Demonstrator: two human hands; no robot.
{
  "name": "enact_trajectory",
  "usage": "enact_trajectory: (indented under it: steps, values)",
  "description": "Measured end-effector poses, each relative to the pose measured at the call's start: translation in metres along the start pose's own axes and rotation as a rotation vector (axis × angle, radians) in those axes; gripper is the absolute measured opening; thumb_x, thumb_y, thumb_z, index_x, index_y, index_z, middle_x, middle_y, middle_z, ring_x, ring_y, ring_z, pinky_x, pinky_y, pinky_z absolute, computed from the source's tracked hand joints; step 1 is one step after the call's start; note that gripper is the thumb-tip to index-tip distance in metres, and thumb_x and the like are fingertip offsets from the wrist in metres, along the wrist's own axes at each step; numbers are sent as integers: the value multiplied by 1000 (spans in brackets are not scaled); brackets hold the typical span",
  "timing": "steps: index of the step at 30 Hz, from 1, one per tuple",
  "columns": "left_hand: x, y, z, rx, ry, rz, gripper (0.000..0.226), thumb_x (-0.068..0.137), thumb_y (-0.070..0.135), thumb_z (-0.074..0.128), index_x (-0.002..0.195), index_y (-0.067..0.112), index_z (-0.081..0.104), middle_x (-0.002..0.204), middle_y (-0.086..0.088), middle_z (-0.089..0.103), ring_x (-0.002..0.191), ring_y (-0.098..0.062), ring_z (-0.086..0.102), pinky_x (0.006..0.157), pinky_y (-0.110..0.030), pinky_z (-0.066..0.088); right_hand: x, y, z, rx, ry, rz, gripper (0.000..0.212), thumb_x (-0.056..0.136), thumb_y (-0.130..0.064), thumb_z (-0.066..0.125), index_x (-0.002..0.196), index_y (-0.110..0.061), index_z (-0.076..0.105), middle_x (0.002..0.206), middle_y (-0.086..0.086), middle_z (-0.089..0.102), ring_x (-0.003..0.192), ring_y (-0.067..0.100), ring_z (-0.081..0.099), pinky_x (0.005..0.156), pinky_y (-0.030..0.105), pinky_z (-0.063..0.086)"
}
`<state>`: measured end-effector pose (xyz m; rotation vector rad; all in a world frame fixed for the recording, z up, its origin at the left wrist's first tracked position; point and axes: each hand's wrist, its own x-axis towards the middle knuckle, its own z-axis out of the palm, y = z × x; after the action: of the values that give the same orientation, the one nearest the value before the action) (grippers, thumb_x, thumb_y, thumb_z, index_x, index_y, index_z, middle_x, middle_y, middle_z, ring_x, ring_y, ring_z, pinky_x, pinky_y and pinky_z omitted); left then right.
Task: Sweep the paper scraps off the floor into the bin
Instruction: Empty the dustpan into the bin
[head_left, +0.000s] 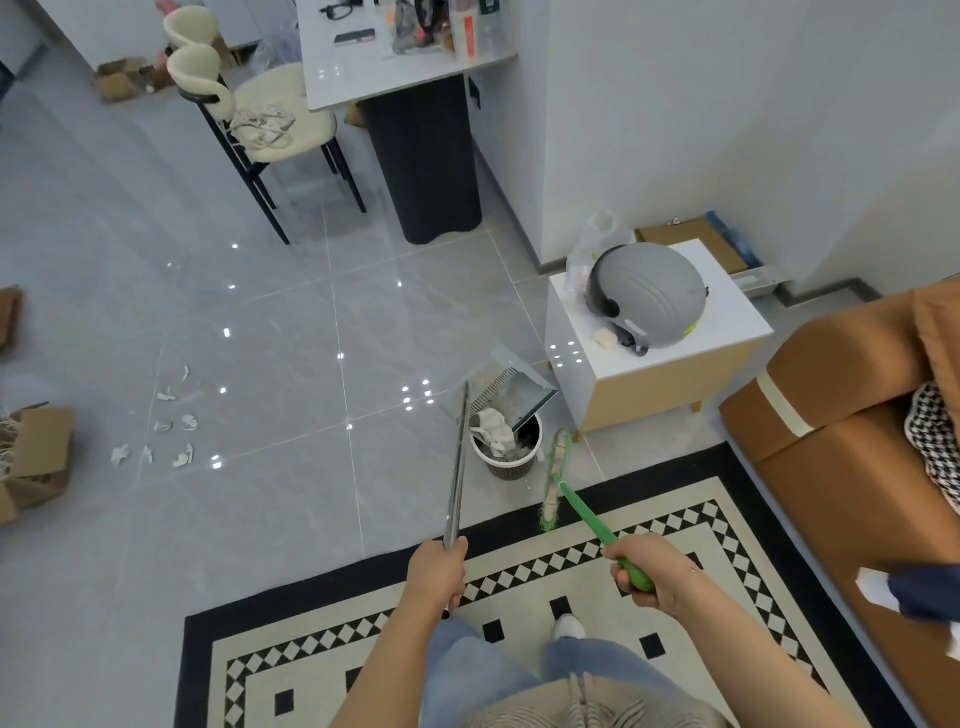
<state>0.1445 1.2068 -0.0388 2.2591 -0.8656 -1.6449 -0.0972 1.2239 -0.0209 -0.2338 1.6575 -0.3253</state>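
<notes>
While the person stands on the rug (332, 618), the left hand (435, 571) has its fingers (456, 595) curled tight round the long metal handle (457, 467) of the dustpan (511, 397). That handle runs from the hand straight away from the person, up to the pan. The dustpan is tipped over the bin (506, 452), with its open mouth pointing down into it. White paper (496, 428) lies piled at the top of the bin, just under the pan.

The right hand (657, 569) has its fingers (623, 577) wrapped round the green handle of the broom (553, 480). The broom handle slants from the hand up and to the left. Its brush head lies on the floor just to the right of the bin, at the edge of the rug, and its long side runs away from the person.

More paper scraps (171, 426) lie spread on the grey floor (270, 338) far to the left, well apart from the bin. A grey helmet (647, 299) sits on a white cabinet (675, 374) behind the bin.
</notes>
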Motion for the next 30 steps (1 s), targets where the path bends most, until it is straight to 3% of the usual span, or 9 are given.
enact_trajectory:
  steps: [7, 19, 23, 27, 30]
  values:
    - [-2, 5, 0, 38, 54, 54, 27, 96, 21, 45, 73, 8, 51, 53, -3, 42, 41, -14, 38, 39, -19, 32, 0, 5, -1, 4, -12, -6, 17, 93, -5, 51, 109, 1, 52, 58, 5, 49, 38, 7, 43, 37, 15, 30]
    - [-6, -6, 0, 318, 170, 199, 35, 97, 29, 48, 65, 15, 43, 61, 0, 46, 50, -11, 45, 40, -18, 32, 4, 16, -6, 7, 15, 12, 17, 93, -6, 50, 110, -2, 52, 63, 6, 50, 31, 5, 44, 32, 14, 30]
    - [-5, 1, 0, 196, 142, 172, 31, 97, 29, 49, 70, 11, 49, 64, -4, 50, 52, -14, 46, 46, -22, 38, 6, 17, -6, 24, -7, 18, 15, 93, -6, 50, 107, -2, 52, 62, 5, 51, 30, 5, 44, 33, 13, 30]
    - [-9, 14, -3, 14, 68, 103, 25, 98, 25, 47, 79, 9, 50, 60, -3, 41, 46, -12, 37, 39, -19, 32, 8, 14, -5, 83, -57, 39, 8, 93, -4, 51, 100, -1, 54, 59, 4, 51, 30, 5, 45, 33, 12, 30]
    - [-13, 28, -8, -135, 15, 38, 21, 98, 23, 48, 83, 9, 50, 58, -1, 38, 41, -9, 34, 36, -17, 29, 13, 8, -2, 156, -98, 67, 13, 93, -3, 50, 105, 0, 53, 59, 4, 50, 28, 5, 46, 30, 11, 30]
